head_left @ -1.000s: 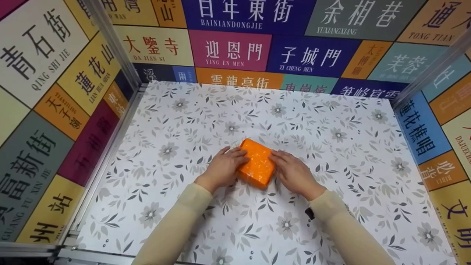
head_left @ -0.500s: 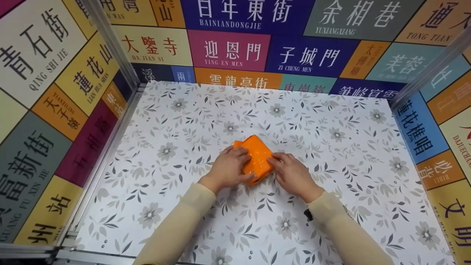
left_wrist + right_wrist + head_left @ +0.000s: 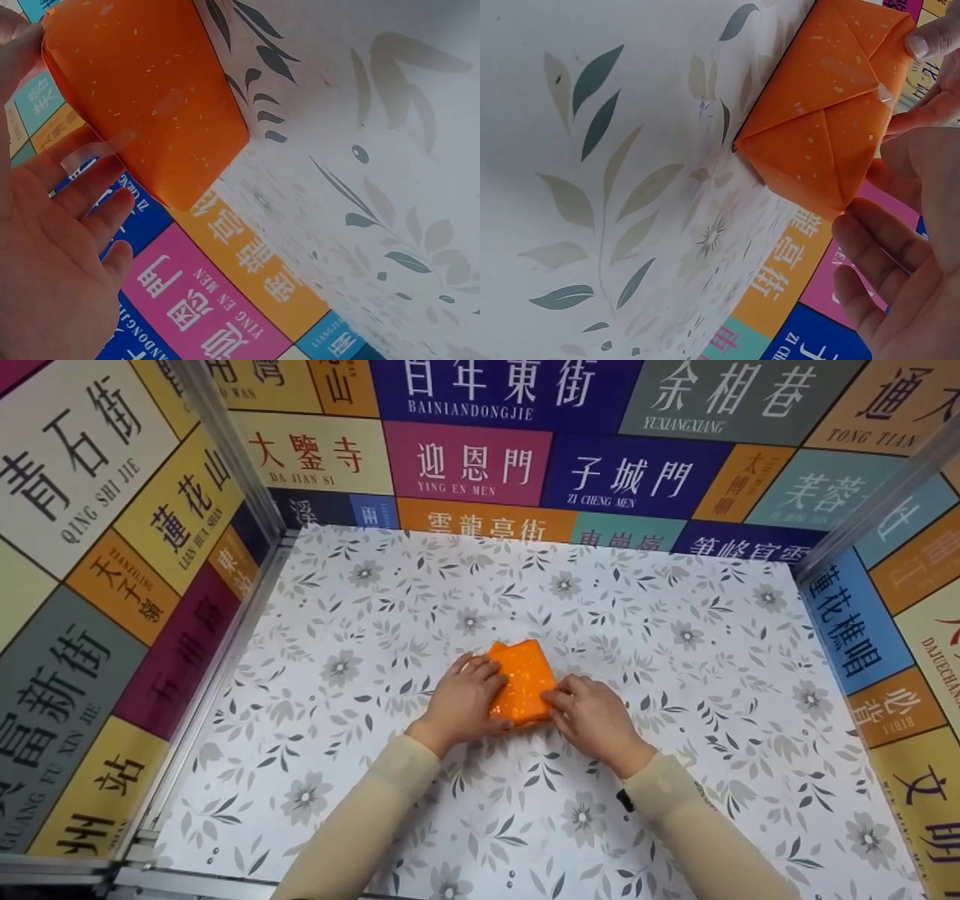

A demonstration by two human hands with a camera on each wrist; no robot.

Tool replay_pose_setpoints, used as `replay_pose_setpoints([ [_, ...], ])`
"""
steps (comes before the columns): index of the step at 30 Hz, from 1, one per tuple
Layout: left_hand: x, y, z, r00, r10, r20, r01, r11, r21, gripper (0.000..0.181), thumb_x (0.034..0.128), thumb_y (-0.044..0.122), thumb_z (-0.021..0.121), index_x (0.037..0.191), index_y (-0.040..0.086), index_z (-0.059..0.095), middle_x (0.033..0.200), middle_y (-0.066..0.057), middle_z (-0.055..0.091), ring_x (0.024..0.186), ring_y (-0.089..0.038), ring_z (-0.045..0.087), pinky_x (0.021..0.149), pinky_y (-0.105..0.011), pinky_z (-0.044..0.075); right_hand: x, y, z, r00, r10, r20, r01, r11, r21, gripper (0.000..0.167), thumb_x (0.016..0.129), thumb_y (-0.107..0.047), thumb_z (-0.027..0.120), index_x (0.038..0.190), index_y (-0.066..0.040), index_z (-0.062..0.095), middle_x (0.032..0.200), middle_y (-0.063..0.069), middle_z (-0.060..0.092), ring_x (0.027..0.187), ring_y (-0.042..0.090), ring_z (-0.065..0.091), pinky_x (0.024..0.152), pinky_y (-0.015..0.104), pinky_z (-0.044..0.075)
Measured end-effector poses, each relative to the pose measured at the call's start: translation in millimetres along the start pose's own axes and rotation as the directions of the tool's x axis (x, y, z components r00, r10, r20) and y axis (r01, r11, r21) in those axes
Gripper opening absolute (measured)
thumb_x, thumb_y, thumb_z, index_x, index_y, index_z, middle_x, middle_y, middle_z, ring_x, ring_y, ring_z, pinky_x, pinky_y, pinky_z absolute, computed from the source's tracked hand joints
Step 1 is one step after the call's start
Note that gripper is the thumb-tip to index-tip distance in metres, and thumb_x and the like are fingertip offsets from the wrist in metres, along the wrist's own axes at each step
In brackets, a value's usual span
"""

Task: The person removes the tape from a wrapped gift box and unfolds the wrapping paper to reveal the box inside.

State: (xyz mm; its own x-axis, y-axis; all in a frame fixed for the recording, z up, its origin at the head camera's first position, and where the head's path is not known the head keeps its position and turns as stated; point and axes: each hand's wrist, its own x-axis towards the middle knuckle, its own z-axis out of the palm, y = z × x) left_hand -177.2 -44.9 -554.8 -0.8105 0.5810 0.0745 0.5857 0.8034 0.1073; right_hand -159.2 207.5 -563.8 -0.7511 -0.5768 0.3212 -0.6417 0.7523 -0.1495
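A small box wrapped in orange, gold-flecked paper (image 3: pixel 525 682) sits on the patterned surface between the two hands. My left hand (image 3: pixel 469 697) holds its left side, fingers along the side and thumb near the front. At the right front edge, my right hand (image 3: pixel 592 712) pinches the wrapped box with thumb and fingertips. A strip of clear tape (image 3: pixel 97 150) sticks out from the paper beside the left fingers in the left wrist view. Folded triangular flaps (image 3: pixel 810 150) cover the end seen in the right wrist view. The underside is hidden.
White paper with grey leaves and flowers (image 3: pixel 360 780) covers the tabletop. Panels of colored signs (image 3: pixel 465 461) stand at the back and both sides, joined by metal posts (image 3: pixel 240 457). A metal rail (image 3: pixel 202 682) runs along the left edge.
The wrapped box has been turned between the hands, first one way, then partly back. The left hand shifted slightly onto its side; the right hand moved from flat against it to pinching its edge.
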Motion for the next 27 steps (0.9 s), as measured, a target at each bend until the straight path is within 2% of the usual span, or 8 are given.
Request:
replay_pose_setpoints([
  [3, -1.2, -3.0, -1.4, 1.0, -0.004, 0.001, 0.004, 1.0, 0.003, 0.067, 0.0835, 0.058, 0.07, 0.133, 0.013, 0.064, 0.145, -0.006, 0.053, 0.139, -0.026, 0.04, 0.12, -0.045, 0.014, -0.1, -1, 1, 0.999, -0.021, -0.032, 0.021, 1.0, 0.005, 0.02, 0.089, -0.022, 0.075, 0.105, -0.01, 0.077, 0.096, 0.003, 0.06, 0.082, 0.025, 0.059, 0.074, 0.041, 0.05],
  [6, -1.6, -5.7, -2.1, 1.0, 0.007, 0.001, -0.007, 1.0, 0.004, 0.061, 0.0845, 0.053, 0.072, 0.132, 0.014, 0.066, 0.144, -0.003, 0.055, 0.139, -0.026, 0.04, 0.12, -0.045, 0.013, 1.8, -4, 0, 0.998, -0.038, -0.048, 0.039, 0.999, 0.023, 0.017, 0.087, -0.021, 0.077, 0.099, -0.009, 0.078, 0.099, 0.006, 0.064, 0.087, 0.027, 0.061, 0.08, 0.043, 0.051],
  [10, -1.2, -8.5, -1.2, 1.0, 0.019, -0.004, -0.019, 1.0, -0.006, 0.058, 0.0852, 0.051, 0.072, 0.13, 0.015, 0.066, 0.142, -0.002, 0.056, 0.139, -0.026, 0.041, 0.12, -0.044, 0.012, 8.1, -8, -3, 0.999, -0.029, -0.021, 0.029, 0.999, 0.046, 0.016, 0.086, -0.021, 0.078, 0.097, -0.009, 0.077, 0.106, 0.008, 0.067, 0.095, 0.028, 0.063, 0.089, 0.045, 0.05],
  [13, -1.5, -10.3, -0.7, 1.0, 0.016, 0.006, -0.016, 1.0, -0.018, 0.057, 0.0863, 0.052, 0.071, 0.131, 0.016, 0.066, 0.143, -0.003, 0.055, 0.14, -0.026, 0.04, 0.12, -0.045, 0.01, 14.1, -11, -4, 1.0, 0.009, 0.029, -0.011, 0.998, 0.056, 0.02, 0.088, -0.024, 0.076, 0.101, -0.01, 0.075, 0.101, 0.005, 0.065, 0.09, 0.026, 0.061, 0.089, 0.043, 0.049],
  [17, -1.3, -9.3, -1.9, 0.999, 0.011, 0.033, -0.01, 1.0, -0.03, 0.058, 0.0881, 0.052, 0.069, 0.133, 0.017, 0.064, 0.146, -0.003, 0.053, 0.141, -0.026, 0.037, 0.12, -0.045, 0.009, 20.4, -14, -2, 0.997, 0.049, 0.067, -0.053, 0.997, 0.06, 0.023, 0.09, -0.028, 0.075, 0.106, -0.012, 0.075, 0.094, 0.001, 0.061, 0.083, 0.023, 0.056, 0.082, 0.04, 0.049],
  [23, -0.5, -6.4, -2.0, 0.998, 0.008, 0.056, -0.007, 1.0, -0.024, 0.058, 0.0897, 0.053, 0.067, 0.135, 0.018, 0.062, 0.147, -0.002, 0.051, 0.142, -0.026, 0.036, 0.12, -0.046, 0.008, 23.8, -16, 7, 0.999, 0.041, 0.036, -0.044, 0.997, 0.068, 0.014, 0.089, -0.026, 0.076, 0.099, -0.016, 0.078, 0.093, -0.002, 0.061, 0.081, 0.02, 0.056, 0.076, 0.037, 0.05],
  [27, -0.6, -7.6, -1.0, 0.999, 0.013, 0.039, -0.012, 1.0, -0.017, 0.059, 0.0901, 0.054, 0.066, 0.135, 0.017, 0.062, 0.146, -0.003, 0.052, 0.141, -0.027, 0.038, 0.12, -0.046, 0.009, 25.9, -17, 10, 0.998, 0.056, 0.002, -0.056, 0.995, 0.078, 0.009, 0.088, -0.023, 0.076, 0.093, -0.015, 0.075, 0.092, -0.002, 0.061, 0.081, 0.02, 0.058, 0.077, 0.036, 0.051],
])
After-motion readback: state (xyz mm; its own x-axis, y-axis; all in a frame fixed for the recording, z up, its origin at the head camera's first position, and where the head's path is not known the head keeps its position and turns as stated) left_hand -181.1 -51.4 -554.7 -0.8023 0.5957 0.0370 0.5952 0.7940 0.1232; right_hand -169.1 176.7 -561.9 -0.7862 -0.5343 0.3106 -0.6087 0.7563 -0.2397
